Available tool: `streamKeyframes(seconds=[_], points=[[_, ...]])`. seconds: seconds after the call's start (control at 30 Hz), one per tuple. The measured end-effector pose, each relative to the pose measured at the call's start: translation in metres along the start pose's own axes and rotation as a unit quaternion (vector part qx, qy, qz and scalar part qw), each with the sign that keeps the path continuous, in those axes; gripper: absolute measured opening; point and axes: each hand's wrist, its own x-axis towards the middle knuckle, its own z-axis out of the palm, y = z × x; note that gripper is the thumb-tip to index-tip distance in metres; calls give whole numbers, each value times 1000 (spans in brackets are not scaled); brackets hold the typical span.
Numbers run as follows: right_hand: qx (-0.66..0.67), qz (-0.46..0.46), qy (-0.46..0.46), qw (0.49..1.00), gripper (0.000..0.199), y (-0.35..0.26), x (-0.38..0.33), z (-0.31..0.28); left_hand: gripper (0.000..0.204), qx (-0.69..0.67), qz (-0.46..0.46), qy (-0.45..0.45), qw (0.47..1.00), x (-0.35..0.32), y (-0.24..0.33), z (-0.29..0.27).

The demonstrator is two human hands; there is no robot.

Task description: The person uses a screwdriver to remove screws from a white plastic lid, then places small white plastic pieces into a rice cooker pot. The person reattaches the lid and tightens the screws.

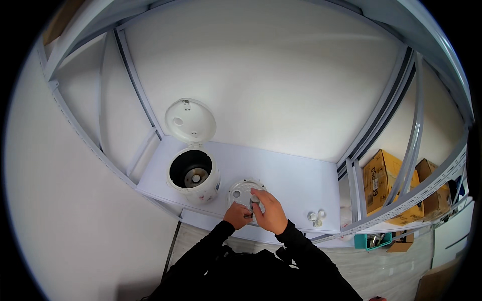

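Observation:
Both my hands work close together over a round, pale inner lid [244, 183] at the front of the white shelf. My right hand [271, 213] is closed, its thumb and fingers round a small greyish-white valve-like cap [255, 198]. Just left of it, my left hand [236, 215] has its fingertips pinched near the lid's front edge; whatever they hold is too small to make out. A white rice cooker [203, 194] stands to the left with its hinged lid [193, 125] raised. Inside its dark cavity shows a metal heating plate [190, 178] with a round centre.
Several small white parts [312, 216] lie together near the shelf's front right. Metal frame posts [134, 80] rise on both sides. Beyond the right post are a yellow carton [377, 180], a brown box [438, 200] and a teal basket [360, 241].

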Motion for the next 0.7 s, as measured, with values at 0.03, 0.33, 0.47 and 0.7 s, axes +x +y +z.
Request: streamKeyframes(seconds=[0.03, 0.33, 0.47, 0.7], points=[[2, -21, 23, 1000, 42, 1, 0, 0, 12, 1, 9, 14, 1000, 1, 1, 2], [64, 34, 2, 997, 40, 8, -4, 2, 13, -2, 15, 25, 1000, -1, 5, -4], [-7, -37, 9, 999, 39, -1, 2, 2, 14, 11, -6, 26, 1000, -2, 6, -3], [-5, 34, -12, 999, 40, 10, -1, 1, 17, 8, -3, 13, 1000, -2, 4, -2]])
